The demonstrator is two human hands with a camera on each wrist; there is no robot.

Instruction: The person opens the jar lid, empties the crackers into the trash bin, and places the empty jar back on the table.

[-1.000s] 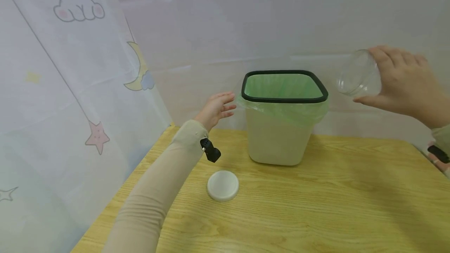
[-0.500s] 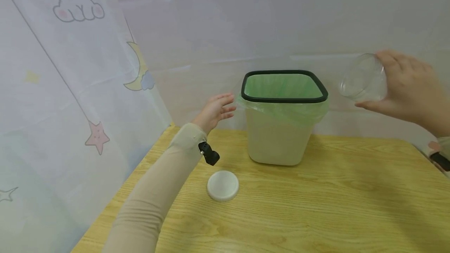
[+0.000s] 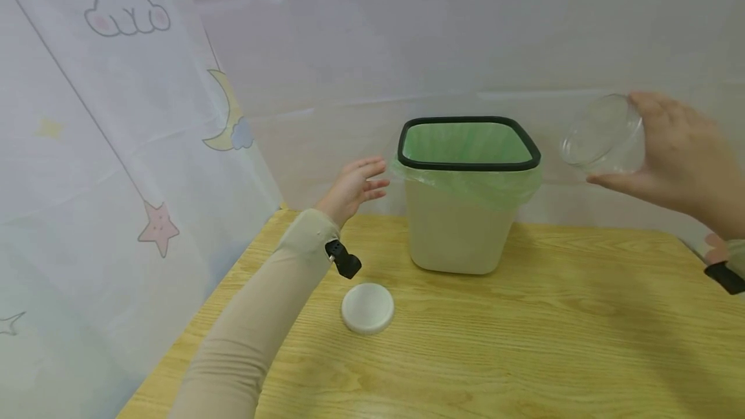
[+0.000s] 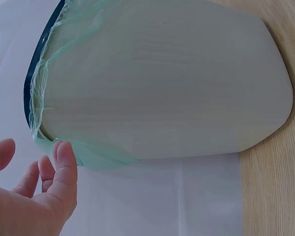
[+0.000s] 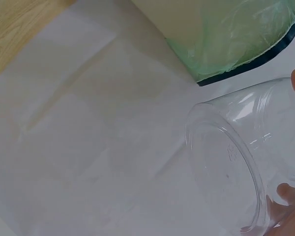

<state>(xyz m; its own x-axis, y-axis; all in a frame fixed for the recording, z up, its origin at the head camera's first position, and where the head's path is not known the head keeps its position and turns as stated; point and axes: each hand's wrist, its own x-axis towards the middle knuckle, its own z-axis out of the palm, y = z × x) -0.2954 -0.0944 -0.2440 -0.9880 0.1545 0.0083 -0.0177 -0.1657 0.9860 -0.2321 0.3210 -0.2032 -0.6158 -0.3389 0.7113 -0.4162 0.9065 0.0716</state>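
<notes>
In the head view my right hand [image 3: 687,154] grips a clear plastic jar [image 3: 605,134], tilted and held in the air to the right of a pale trash bin [image 3: 460,225]. No contents show through the jar wall [image 5: 246,113] in the right wrist view, where fingers wrap its far end. My left hand [image 3: 352,189] hovers at the bin's left side, fingers loosely bent and holding nothing. The left wrist view has that hand [image 4: 44,196] close by the green bin liner [image 4: 105,152]. A round white lid [image 3: 368,308] lies on the table below my left wrist.
The bin has a black rim ring [image 3: 471,166], with the green liner folded over its edge. It stands near the back of the wooden table [image 3: 553,348]. A pale printed curtain [image 3: 372,37] hangs behind and along the left side.
My right hand has sunk slightly and shifted a little right with the jar, whose tilt has changed a bit. The left hand has barely moved; bin and lid stay put.
</notes>
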